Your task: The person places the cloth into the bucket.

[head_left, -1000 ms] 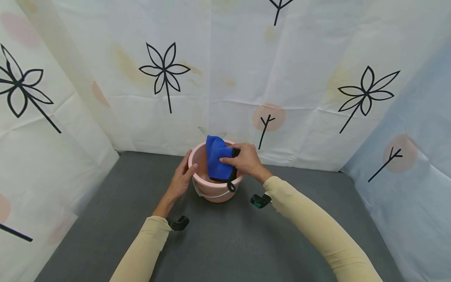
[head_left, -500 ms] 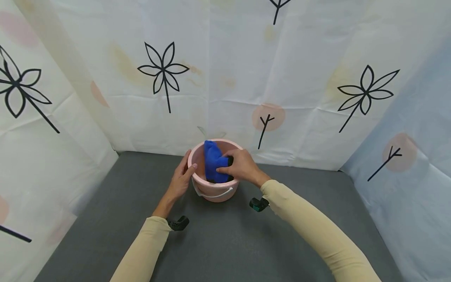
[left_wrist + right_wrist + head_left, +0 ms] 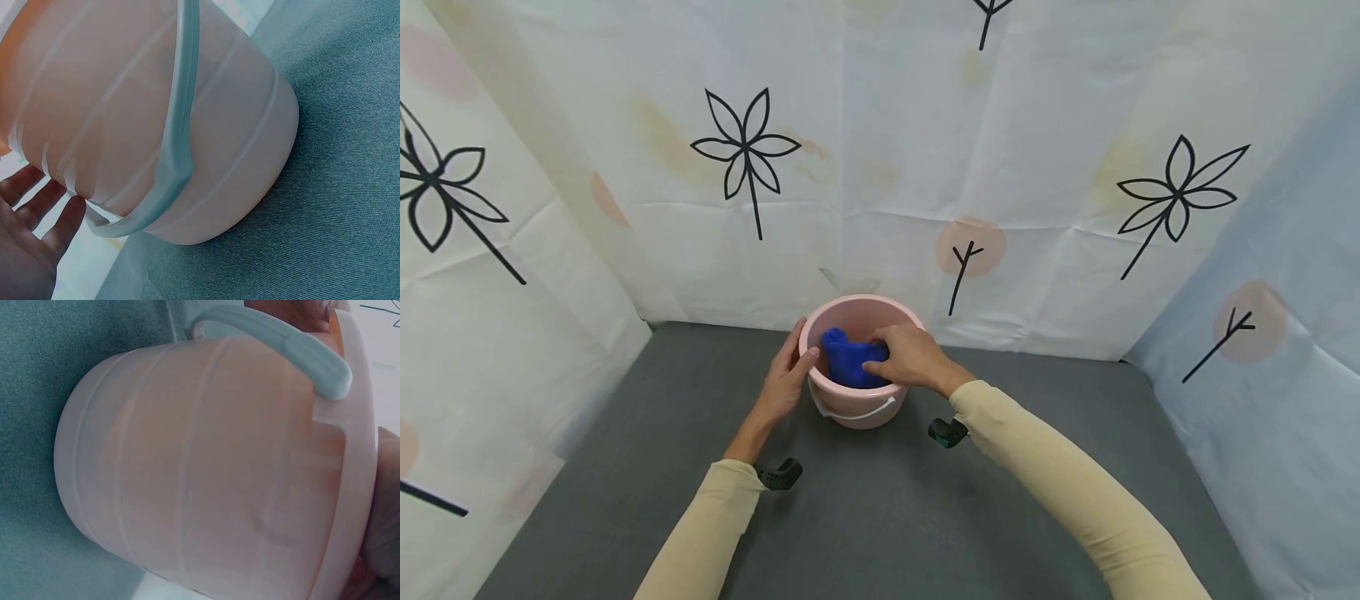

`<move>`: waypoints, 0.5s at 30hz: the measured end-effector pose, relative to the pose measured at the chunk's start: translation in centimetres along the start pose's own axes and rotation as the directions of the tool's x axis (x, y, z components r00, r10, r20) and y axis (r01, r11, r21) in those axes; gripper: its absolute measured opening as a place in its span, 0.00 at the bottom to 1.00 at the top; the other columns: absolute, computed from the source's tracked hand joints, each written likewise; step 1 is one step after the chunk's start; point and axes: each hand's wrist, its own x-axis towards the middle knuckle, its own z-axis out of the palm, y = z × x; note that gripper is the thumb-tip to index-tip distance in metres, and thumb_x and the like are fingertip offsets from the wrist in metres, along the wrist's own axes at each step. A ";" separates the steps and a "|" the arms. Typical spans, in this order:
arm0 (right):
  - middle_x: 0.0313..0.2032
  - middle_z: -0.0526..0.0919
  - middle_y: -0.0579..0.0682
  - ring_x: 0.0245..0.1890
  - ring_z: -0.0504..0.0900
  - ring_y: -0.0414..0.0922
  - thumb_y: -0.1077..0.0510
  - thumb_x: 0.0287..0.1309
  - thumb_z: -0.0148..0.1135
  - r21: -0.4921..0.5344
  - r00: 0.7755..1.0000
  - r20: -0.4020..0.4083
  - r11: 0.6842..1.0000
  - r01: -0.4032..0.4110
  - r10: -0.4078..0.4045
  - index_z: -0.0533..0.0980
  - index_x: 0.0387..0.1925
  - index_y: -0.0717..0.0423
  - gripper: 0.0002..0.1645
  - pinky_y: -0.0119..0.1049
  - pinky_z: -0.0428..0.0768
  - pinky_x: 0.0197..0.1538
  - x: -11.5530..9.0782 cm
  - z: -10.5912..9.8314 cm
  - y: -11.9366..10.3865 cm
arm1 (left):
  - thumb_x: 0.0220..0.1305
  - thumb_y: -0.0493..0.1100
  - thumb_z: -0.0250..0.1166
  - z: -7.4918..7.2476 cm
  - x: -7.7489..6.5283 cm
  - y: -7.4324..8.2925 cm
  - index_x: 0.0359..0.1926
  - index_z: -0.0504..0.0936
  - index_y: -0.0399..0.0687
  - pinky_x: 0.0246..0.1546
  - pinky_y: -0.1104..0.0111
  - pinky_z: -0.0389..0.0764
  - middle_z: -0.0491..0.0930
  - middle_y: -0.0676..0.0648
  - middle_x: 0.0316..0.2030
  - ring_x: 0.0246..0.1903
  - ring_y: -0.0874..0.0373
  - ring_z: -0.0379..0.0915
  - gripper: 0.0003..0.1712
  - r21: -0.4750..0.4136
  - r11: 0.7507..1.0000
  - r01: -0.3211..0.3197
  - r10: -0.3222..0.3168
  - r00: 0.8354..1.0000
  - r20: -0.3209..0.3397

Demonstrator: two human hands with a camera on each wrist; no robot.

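Note:
A pink bucket (image 3: 850, 408) with a pale handle stands upright on the grey surface. My left hand (image 3: 785, 379) holds its left rim, thumb at the edge and fingers along the outside; the left wrist view shows several of those fingers against the wall. Reaching over the right rim, my right hand (image 3: 913, 358) pinches a blue, soft-looking item (image 3: 850, 364) inside the bucket. The item's lower part and its black parts are hidden by the bucket and hand. In the right wrist view, the bucket wall (image 3: 206, 462) fills the middle and blocks sight of the fingertips.
Grey cloth-like covering (image 3: 865, 517) spreads around the bucket. White sheets (image 3: 880, 167) printed with plants hang behind and at both sides, the back one close behind the bucket. The bucket's pale handle (image 3: 181, 125) hangs down on the near side.
My right hand has lowered the blue item deeper into the bucket, and its black end and loop have gone out of sight. The left hand and bucket have stayed put.

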 end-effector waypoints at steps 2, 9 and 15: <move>0.50 0.87 0.52 0.51 0.84 0.49 0.48 0.60 0.72 0.004 1.000 -0.011 1.000 0.005 -0.005 0.83 0.55 0.58 0.25 0.45 0.78 0.58 0.0 -0.1 0.0 | 0.80 0.39 0.51 0.0 0.0 0.0 0.81 0.46 0.42 0.72 0.49 0.53 0.45 0.38 0.79 0.77 0.44 0.44 0.37 -0.001 1.000 0.002 -0.002 1.000 0.002; 0.48 0.87 0.50 0.54 0.78 0.51 0.47 0.61 0.71 -0.013 0.997 -0.073 1.000 -0.001 0.000 0.84 0.52 0.57 0.23 0.49 0.73 0.61 -0.3 -0.3 0.2 | 0.80 0.39 0.51 -0.1 0.1 -0.1 0.81 0.46 0.42 0.72 0.52 0.54 0.45 0.40 0.80 0.77 0.46 0.45 0.37 -0.008 1.000 0.011 -0.011 1.000 0.000; 0.53 0.86 0.52 0.55 0.77 0.53 0.47 0.64 0.68 0.064 0.994 -0.109 0.998 0.015 -0.008 0.82 0.57 0.57 0.25 0.49 0.75 0.59 -1.2 -1.1 0.4 | 0.79 0.38 0.52 -0.1 0.3 0.0 0.81 0.46 0.39 0.72 0.52 0.55 0.46 0.39 0.79 0.77 0.45 0.46 0.38 -0.005 1.000 0.017 -0.017 1.000 -0.005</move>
